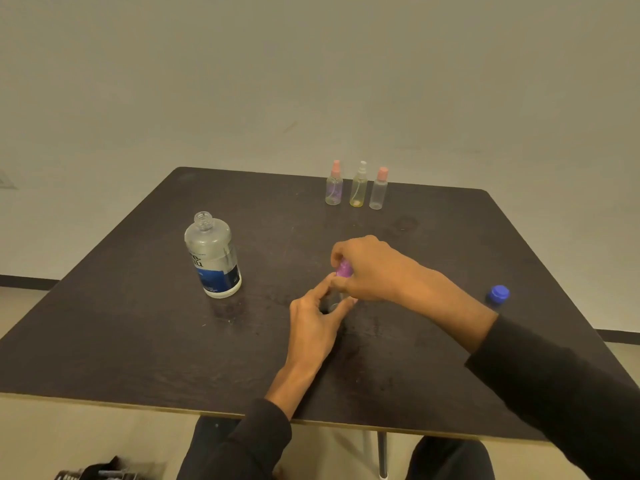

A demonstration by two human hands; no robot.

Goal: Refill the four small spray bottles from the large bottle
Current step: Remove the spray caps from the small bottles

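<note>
The large clear bottle (214,255) with a blue label stands uncapped on the dark table (138,334), left of centre. Three small spray bottles stand in a row at the far edge: one with a pink cap (334,185), one with a clear sprayer (359,186), one with a pink cap (378,190). At the table's middle my left hand (317,323) pinches the clear body of a fourth small bottle (334,305). My right hand (367,271) grips its purple spray cap (344,269) from above. The bottle's body is mostly hidden by my fingers.
The large bottle's blue cap (498,294) lies on the table to the right, just behind my right forearm. A dark bag (100,471) sits on the floor at the lower left. A table leg (382,455) stands between my knees.
</note>
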